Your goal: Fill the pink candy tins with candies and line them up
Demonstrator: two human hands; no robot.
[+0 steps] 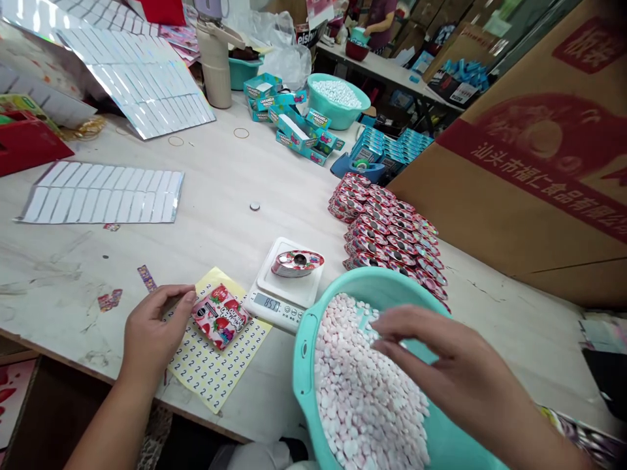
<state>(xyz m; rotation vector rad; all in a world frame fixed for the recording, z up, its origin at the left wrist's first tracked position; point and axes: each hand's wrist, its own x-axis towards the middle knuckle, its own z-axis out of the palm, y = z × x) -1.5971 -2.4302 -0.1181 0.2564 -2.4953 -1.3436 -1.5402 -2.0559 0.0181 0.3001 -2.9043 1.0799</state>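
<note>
One bare left hand (151, 328) is at the edge of a flat, red-and-white strawberry-printed packet (221, 318) on a yellow numbered paper sheet (214, 393), its grip unclear. The right hand (443, 359), thumb and fingers parted, hovers over small pale-pink tablets (360, 401) in a turquoise plastic basin (300, 373).

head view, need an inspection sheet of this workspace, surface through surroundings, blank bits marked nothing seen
Surface: pale table, marked and scuffed
Job's things: red packet on white scale; flat packet on sticker sheet; candies in turquoise basin; packet rows beyond it
Clutter: torn scraps, rubber bands, small disc
Left hand: beside the flat packet, contact unclear
Right hand: over the candies, thumb and forefinger apart
Cables: nothing seen
Surroundings: large carton at right, person at a far table
</note>
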